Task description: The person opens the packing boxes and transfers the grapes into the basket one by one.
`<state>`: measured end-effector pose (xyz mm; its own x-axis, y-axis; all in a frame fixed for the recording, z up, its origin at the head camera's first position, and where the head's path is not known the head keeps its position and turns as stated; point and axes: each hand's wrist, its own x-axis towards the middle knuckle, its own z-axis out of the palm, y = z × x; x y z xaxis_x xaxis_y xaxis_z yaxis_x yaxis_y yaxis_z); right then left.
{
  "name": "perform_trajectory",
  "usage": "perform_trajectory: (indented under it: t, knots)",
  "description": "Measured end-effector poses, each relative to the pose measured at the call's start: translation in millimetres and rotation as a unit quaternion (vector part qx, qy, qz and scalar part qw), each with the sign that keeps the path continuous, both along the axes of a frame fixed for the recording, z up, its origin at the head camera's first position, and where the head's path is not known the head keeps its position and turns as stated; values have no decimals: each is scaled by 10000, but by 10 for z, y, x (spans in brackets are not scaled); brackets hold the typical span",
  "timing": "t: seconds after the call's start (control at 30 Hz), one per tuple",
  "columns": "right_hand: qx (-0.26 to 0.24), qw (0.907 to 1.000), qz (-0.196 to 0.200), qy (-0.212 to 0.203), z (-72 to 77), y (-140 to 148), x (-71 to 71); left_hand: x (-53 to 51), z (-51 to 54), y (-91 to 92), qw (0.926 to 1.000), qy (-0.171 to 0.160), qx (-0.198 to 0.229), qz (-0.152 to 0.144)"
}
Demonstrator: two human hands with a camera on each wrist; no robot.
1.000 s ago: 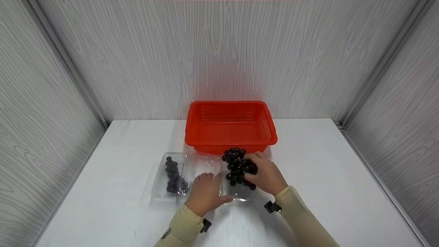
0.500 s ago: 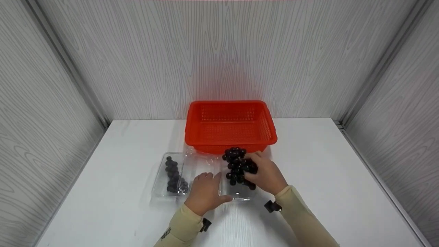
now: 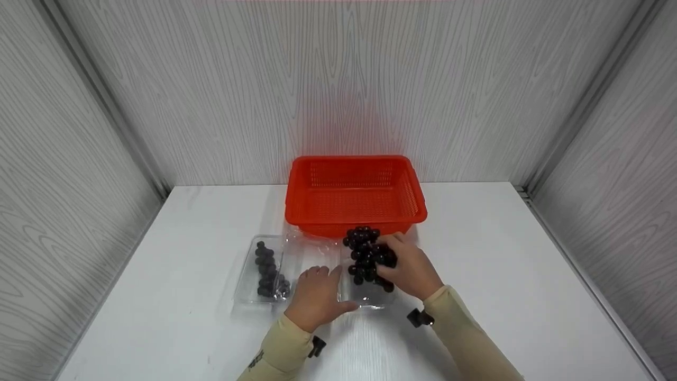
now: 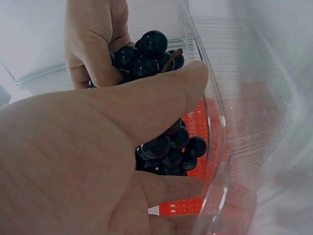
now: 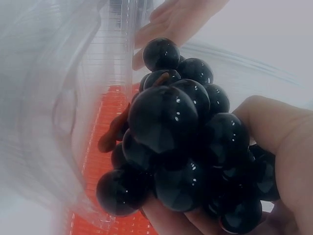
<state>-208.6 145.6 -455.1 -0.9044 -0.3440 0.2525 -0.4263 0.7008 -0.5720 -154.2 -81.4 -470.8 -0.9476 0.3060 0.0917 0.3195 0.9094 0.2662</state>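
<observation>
A bunch of dark, glossy grapes with a brown stem is gripped by my right hand, thumb on the near side and fingers on the far side. It is held over the right half of a clear plastic box, whose lid lies folded out to the left. My left hand rests at the box's middle edge, thumb and fingers extended. In the left wrist view the thumb crosses in front of the grapes. Whether the left fingers press the plastic is unclear.
Farther left sits another clear box with a smaller dark bunch inside, partly overlapped by the folded-out lid. Directly behind the boxes stands a red plastic basket with perforated sides. White wood-grain panels enclose the white table.
Both hands stay almost where they were. The grapes in my right hand have shifted only very slightly.
</observation>
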Motion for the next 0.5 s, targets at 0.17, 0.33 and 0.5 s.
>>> perform_trajectory:
  t: [0.17,0.33,0.5]
  knots:
    - [-50,10000,-71,-41,22,1,1,0,4,-4,10000,80,-42,-19]
    - [-104,9998,-135,-56,36,15,9,5,20,8,10000,-65,-58,-10]
    - [-141,9997,-176,-138,42,19,14,0,25,23,9998,-163,-77,12]
